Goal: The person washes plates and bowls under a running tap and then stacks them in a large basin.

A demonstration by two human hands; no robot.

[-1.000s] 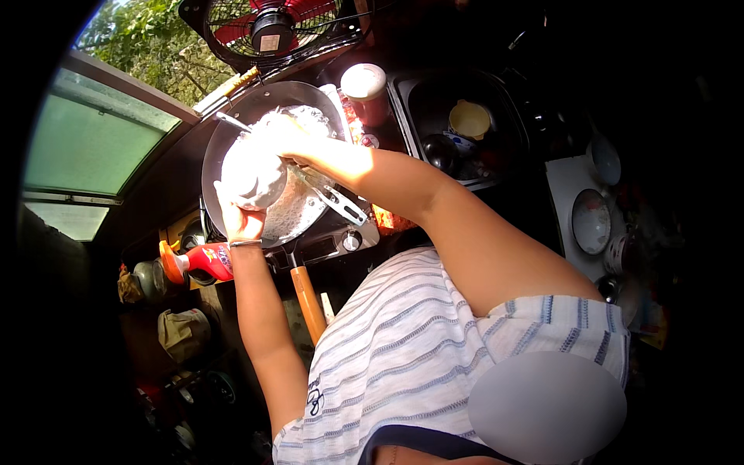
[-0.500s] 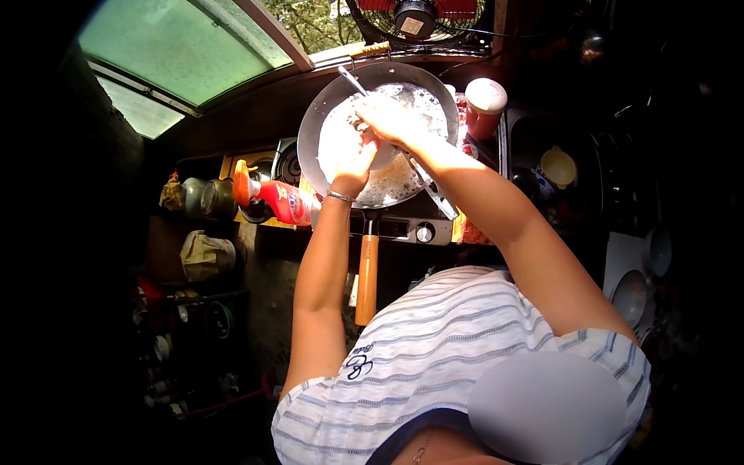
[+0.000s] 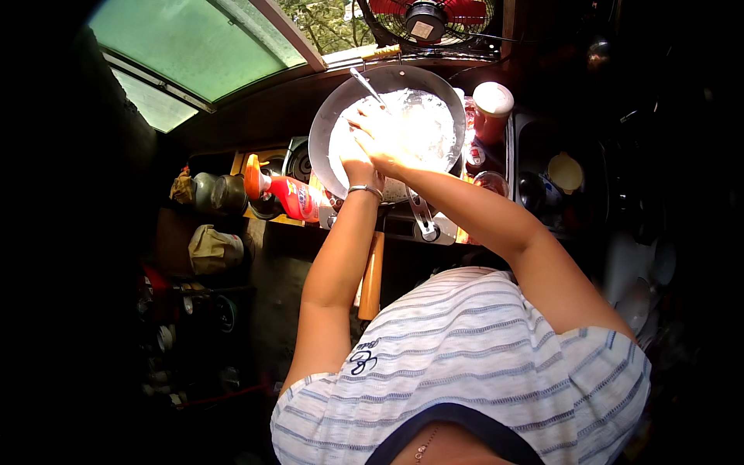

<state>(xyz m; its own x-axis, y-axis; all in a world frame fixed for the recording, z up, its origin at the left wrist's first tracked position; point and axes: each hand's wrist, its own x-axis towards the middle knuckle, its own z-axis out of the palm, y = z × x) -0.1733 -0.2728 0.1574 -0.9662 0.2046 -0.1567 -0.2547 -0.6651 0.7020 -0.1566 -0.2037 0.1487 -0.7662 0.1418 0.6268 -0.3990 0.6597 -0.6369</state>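
Note:
A large dark wok (image 3: 325, 132) with whitish, foamy liquid in it stands on the stove, brightly sunlit. My right hand (image 3: 381, 143) reaches over its left part, fingers stretched out toward the left and nothing seen in them. Beneath and against it lies my left hand (image 3: 358, 161), with a bracelet at the wrist. Its fingers are covered by the right hand and washed out by glare. A silver utensil handle (image 3: 367, 87) leans over the wok's far rim, and a second metal handle (image 3: 422, 213) slants over the near right rim. The wok's wooden handle (image 3: 372, 279) points toward me.
Left of the wok is a red spray bottle (image 3: 291, 198) with an orange trigger, with jars (image 3: 217, 194) beyond it. A white-lidded red jar (image 3: 491, 108) stands at the right, beside a dark sink (image 3: 535, 136) holding a yellowish bowl (image 3: 566, 172). A fan (image 3: 425, 23) is behind.
My right hand's fingers have gone from bent inward to stretched out over the left hand. My left hand has moved a little right and its fingers are now covered.

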